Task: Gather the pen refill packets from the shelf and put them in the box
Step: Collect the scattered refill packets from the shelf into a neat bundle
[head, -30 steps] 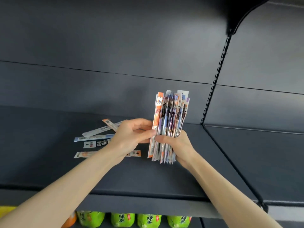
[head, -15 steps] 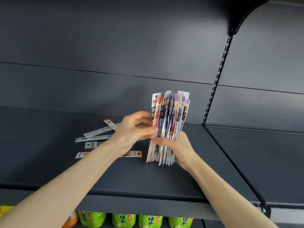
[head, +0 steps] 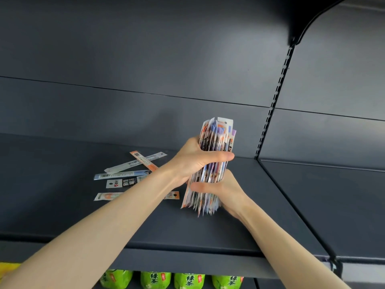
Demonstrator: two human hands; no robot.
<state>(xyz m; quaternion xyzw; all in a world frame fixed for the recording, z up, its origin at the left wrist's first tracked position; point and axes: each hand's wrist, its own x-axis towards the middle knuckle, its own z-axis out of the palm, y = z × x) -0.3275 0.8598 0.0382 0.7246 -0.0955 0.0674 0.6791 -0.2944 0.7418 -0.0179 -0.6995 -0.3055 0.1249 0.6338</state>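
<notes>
Hands hold a thick bunch of pen refill packets (head: pixel 216 134) upright over the dark shelf (head: pixel 62 217), a little right of the middle. The left hand (head: pixel 193 161) wraps around the upper middle of the bunch, with its thumb lying flat across the near side. The right hand (head: pixel 227 190) grips the lower part just under it, with its thumb pressed on the left edge of the bunch. The two hands almost touch. The top ends of the packets stick up above the left hand, and the bottom ends fan out a bit below the right hand. The bottom ends look blurry, so I cannot tell if they touch the shelf. To the left of the hands, five loose packets lie flat on the shelf. An orange packet (head: pixel 143 161) crosses over a clear white packet (head: pixel 125 164) at the far side. A blue packet (head: pixel 116 176) lies just nearer, then a black and white packet (head: pixel 123 182). The nearest one, an orange and white packet (head: pixel 106 196), is partly hidden by the left arm. A slotted metal rail (head: pixel 273 105) runs up the back wall on the right. Under the shelf, the tops of four green tea bottles (head: pixel 155 280) stand in a row.
</notes>
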